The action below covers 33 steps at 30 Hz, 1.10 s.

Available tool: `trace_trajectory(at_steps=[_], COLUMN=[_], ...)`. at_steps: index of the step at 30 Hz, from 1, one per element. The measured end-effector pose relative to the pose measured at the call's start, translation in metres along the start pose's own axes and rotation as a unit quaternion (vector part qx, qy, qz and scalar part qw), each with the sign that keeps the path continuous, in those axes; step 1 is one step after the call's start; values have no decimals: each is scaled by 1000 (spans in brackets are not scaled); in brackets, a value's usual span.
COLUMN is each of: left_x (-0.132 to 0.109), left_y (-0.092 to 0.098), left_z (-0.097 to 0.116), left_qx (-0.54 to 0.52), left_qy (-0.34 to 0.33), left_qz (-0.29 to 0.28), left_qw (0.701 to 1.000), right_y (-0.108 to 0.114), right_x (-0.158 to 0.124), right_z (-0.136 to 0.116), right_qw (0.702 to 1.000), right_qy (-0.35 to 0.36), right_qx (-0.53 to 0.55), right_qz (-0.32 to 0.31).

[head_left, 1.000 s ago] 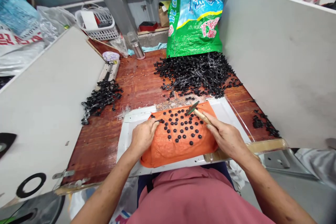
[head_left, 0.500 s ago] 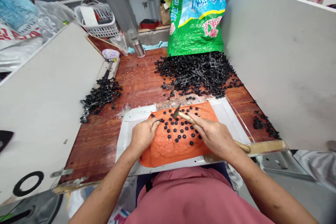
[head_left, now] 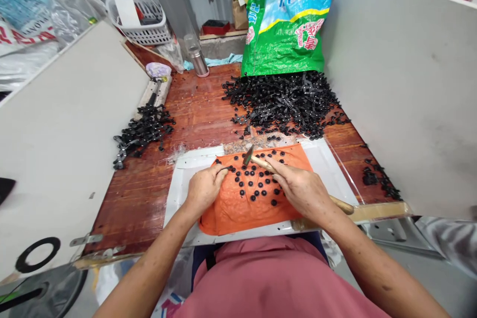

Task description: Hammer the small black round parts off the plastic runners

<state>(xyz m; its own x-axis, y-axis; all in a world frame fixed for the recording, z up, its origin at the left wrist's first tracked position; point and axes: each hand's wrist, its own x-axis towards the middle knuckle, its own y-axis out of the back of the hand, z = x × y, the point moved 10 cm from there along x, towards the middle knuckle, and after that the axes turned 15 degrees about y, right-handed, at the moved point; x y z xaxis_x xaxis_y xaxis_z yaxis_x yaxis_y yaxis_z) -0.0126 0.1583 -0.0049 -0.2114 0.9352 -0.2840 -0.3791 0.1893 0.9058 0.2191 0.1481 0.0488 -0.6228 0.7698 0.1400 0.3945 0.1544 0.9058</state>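
My right hand (head_left: 303, 189) is wrapped round the wooden handle of a small hammer (head_left: 263, 163). The hammer's metal head is over the upper part of an orange cloth (head_left: 227, 213). Small round black parts (head_left: 274, 202) lie scattered across the cloth. At the cloth's left edge, my left hand (head_left: 205, 186) pinches a small, thin black piece (head_left: 228, 168) between thumb and fingers. One end of that piece points right, near the loose round parts. Its other end is hidden by the fingers.
A large heap of black pieces (head_left: 286, 104) lies before a green and blue sack (head_left: 283, 44). A smaller black pile (head_left: 143, 131) is at left. Grey panels (head_left: 402, 89) flank the wooden table (head_left: 194, 104). A metal flask (head_left: 199, 62) and white basket (head_left: 139, 22) stand behind.
The hammer head has shifted slightly left and up, staying near the left hand's black piece. Both hands keep their grips. The whole view has moved a little.
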Motion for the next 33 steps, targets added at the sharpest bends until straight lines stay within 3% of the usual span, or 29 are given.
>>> trace_trajectory(at_steps=[19,24,30,33], left_x=[-3,-5,-5,-7], left_y=[-1,0,-2,-3], left_z=[4,7,6,7], left_qx=[68,94,97,93], left_qy=[-20,-23,-22,-20], left_qz=[23,42,47,51], left_qw=[997,994,994,994], right_y=[-5,-8,-4,-17], right_x=[0,7,14,18], right_z=[1,-7,-20,-27], right_qw=[999,998,997,995], right_qy=[1,23,39,46], right_qx=[-33,-60,-63,-83], right_qz=[-2,-16,13,-31])
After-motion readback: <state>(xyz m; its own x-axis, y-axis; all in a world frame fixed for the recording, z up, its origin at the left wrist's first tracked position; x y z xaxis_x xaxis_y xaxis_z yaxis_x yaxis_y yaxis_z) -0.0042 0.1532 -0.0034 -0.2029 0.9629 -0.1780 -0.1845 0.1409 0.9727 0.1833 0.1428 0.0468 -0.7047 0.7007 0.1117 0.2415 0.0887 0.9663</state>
